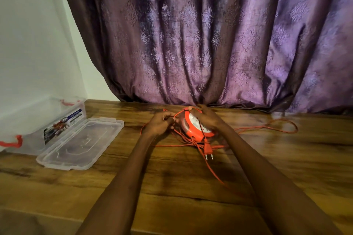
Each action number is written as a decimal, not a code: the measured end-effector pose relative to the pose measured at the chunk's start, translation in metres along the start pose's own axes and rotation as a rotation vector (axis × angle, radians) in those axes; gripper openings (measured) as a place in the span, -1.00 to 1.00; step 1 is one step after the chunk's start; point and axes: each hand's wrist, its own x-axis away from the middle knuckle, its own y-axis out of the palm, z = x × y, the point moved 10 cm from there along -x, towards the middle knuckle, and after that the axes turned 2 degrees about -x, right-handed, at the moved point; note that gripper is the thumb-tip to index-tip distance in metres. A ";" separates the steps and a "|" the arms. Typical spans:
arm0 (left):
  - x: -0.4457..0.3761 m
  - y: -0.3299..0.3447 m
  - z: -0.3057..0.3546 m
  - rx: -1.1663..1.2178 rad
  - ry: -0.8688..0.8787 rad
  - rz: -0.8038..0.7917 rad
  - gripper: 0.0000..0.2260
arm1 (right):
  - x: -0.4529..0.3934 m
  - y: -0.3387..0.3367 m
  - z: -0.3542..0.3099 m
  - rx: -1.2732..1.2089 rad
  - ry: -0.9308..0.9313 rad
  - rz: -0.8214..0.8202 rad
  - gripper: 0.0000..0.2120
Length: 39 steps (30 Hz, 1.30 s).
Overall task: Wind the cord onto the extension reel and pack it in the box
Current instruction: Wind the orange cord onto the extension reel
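- On the wooden table [191, 187], before the curtain [210, 34]: the extension reel [193, 124] is propped on edge, gripped by the right hand [207, 118].
- Left hand [160, 123] pinches the cord [267, 128] just beside the reel.
- Winding judged barely begun: most of the cord and the plug [208, 151] lie loose.
- Outstanding: box [38, 120] open, lid [80, 143] beside it; packing not yet done.

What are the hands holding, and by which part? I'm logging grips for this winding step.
The right hand grips the reel by its far rim; the left hand pinches the cord just beside the reel.
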 end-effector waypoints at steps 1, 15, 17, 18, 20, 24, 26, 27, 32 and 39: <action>-0.002 0.000 0.001 0.020 -0.007 0.022 -0.76 | 0.000 -0.004 0.003 -0.070 0.002 0.018 -0.41; -0.013 0.015 0.045 -0.691 0.031 0.097 -0.78 | 0.001 -0.007 0.045 -0.568 0.145 -0.015 -0.53; -0.011 0.002 0.035 -0.658 -0.024 0.128 -0.78 | 0.000 -0.007 0.047 -0.642 0.151 0.002 -0.53; -0.010 -0.004 0.030 -0.653 -0.055 0.129 -0.77 | -0.001 -0.006 0.045 -0.657 0.150 0.006 -0.53; -0.006 -0.014 0.019 -0.640 -0.132 0.128 -0.73 | -0.003 -0.004 0.041 -0.653 0.134 0.009 -0.52; 0.005 -0.010 -0.001 -0.337 -0.300 0.058 -0.85 | -0.008 0.004 0.029 -0.669 0.093 0.005 -0.51; 0.009 -0.010 -0.003 -0.201 -0.329 0.040 -0.92 | -0.009 0.007 0.023 -0.680 0.080 0.011 -0.51; 0.011 -0.011 -0.001 -0.131 -0.333 0.042 -0.96 | -0.010 0.008 0.019 -0.683 0.070 0.015 -0.51; 0.014 -0.027 0.014 0.070 -0.268 0.086 -0.74 | -0.016 0.008 -0.007 -0.677 -0.057 -0.032 -0.57; 0.005 -0.041 0.040 0.143 -0.099 0.214 -0.26 | -0.011 0.019 -0.119 -0.047 -0.475 -0.178 -0.86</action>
